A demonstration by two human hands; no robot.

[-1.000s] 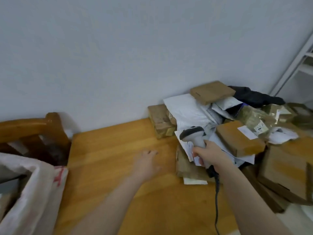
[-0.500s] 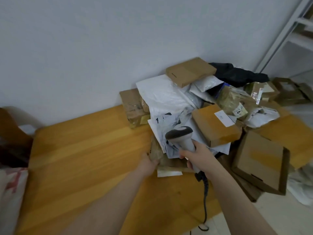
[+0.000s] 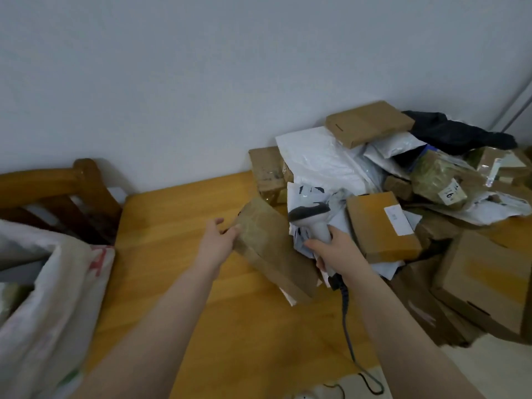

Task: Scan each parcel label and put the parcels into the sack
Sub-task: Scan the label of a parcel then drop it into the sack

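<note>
My left hand (image 3: 217, 240) grips the left edge of a flat brown parcel (image 3: 273, 249) and holds it tilted up off the wooden table (image 3: 178, 254). My right hand (image 3: 336, 251) holds a grey barcode scanner (image 3: 312, 218) by its handle, head pointing left over the parcel; its black cable (image 3: 349, 335) trails down to the table's front edge. A heap of parcels (image 3: 383, 226), brown boxes and white mailer bags, fills the table's right side against the wall. The white sack (image 3: 43, 298) stands open at the far left.
A wooden chair back (image 3: 66, 182) stands behind the sack by the wall. A large brown box (image 3: 489, 283) leans at the table's right front edge. A black bag (image 3: 457, 131) lies on top of the heap at the back.
My left hand took hold of the brown parcel at the foot of the heap and lifted it clear, tilting it up. The view swung back left, bringing the sack in.
</note>
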